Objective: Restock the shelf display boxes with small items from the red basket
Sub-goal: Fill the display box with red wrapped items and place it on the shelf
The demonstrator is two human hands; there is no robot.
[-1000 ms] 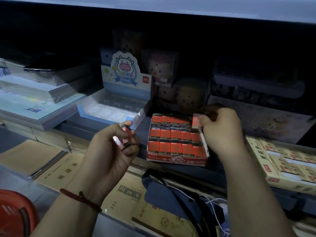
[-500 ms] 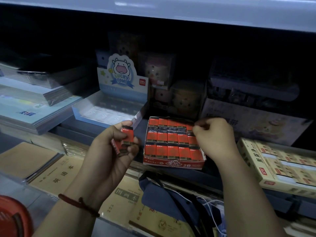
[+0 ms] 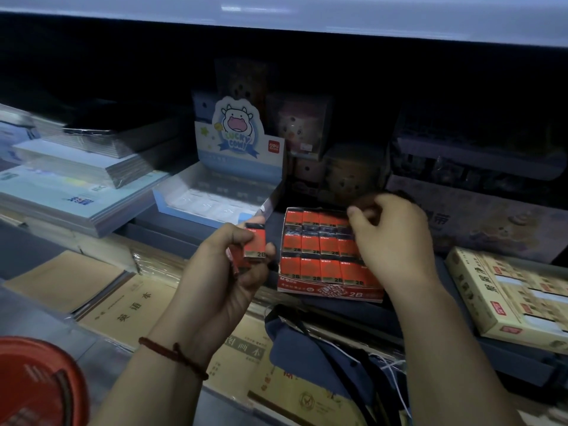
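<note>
The red display box (image 3: pixel 330 292) is sitting on the dark shelf at the centre of the frame, its three rows packed with orange 2B erasers (image 3: pixel 310 241); the right hand (image 3: pixel 396 238) is hovering over the box's upper right corner, fingers curled and thumb drawn toward the forefinger, though I cannot tell whether it is pinching anything; the left hand (image 3: pixel 221 272), just left of the box, is gripping a few loose erasers (image 3: pixel 255 245), thumb and fingers curled round them, a red cord bracelet (image 3: pixel 172 356) circling the wrist; the red basket (image 3: pixel 37 385) is showing at the lower left corner; a blue bag (image 3: pixel 307 342) is lying just below the box; a cow-printed box (image 3: pixel 172 201) is standing above and to the left; brown exercise books (image 3: pixel 129 305) are lying lower left; a cream box (image 3: pixel 507 299) is lying at the right edge.
</note>
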